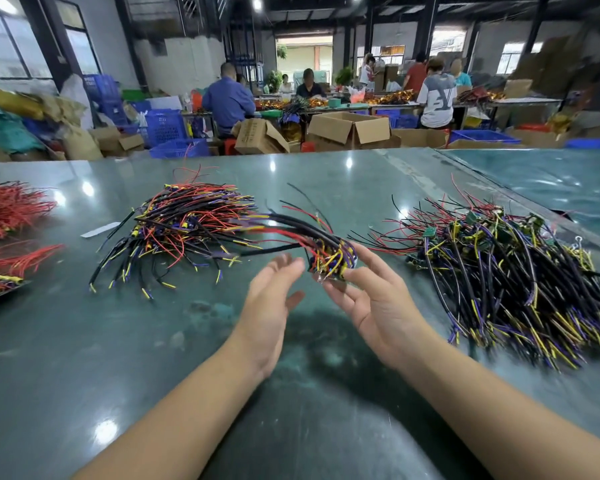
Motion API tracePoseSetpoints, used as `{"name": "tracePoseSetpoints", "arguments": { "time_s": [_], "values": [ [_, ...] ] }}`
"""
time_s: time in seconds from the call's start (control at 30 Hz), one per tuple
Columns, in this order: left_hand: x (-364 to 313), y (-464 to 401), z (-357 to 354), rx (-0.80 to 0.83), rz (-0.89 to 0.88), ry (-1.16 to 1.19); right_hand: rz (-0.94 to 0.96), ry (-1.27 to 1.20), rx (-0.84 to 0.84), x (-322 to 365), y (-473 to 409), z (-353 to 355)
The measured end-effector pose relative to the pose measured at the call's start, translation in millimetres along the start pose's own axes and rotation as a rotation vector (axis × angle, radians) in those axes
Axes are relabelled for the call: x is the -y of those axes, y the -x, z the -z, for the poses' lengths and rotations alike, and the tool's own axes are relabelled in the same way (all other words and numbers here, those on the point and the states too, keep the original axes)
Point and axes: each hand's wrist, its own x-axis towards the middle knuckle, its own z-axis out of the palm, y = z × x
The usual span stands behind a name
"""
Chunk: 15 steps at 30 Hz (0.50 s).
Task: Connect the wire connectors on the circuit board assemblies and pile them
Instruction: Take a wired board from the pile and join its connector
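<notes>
Right hand (378, 303) grips a bundle of wired circuit boards (329, 261); left hand (271, 299) hovers beside it, fingers straight. Wire piles (187, 230) flank them; open cardboard boxes (349, 129) stand beyond the table (84, 341), contents unseen.

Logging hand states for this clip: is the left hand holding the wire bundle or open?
Open. The left hand has straight fingers beside the wire bundle, gripping nothing; the right hand pinches the bundle.

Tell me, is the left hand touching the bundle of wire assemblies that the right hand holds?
Cannot tell. In the head view the left hand is open with its blurred fingertips right beside the bundle, which the right hand holds.
</notes>
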Motion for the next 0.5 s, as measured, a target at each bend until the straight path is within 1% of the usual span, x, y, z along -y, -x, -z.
{"name": "tracePoseSetpoints", "arguments": {
  "time_s": [0.07,0.13,0.23,0.3,0.4,0.5],
  "values": [
    [2.4,-1.0,-0.4,0.022,0.010,-0.045,-0.004,0.118,0.039,-5.9,1.9,-1.0],
    [3.9,-1.5,1.1,0.071,-0.027,-0.066,0.017,0.250,0.058,-10.5,2.9,-0.8],
    [6.6,-2.0,4.2,0.071,-0.084,-0.041,0.124,0.483,0.075,-12.1,3.0,1.5],
    [7.4,-2.8,6.3,0.078,-0.081,-0.041,0.203,0.646,0.105,-13.3,4.2,2.9],
    [5.8,-3.5,9.7,0.116,-0.078,-0.113,0.245,0.778,0.144,-18.7,5.2,4.6],
    [2.4,-4.3,13.0,0.059,-0.102,-0.141,0.286,0.891,0.093,-21.2,2.7,8.1]
  ]
}}
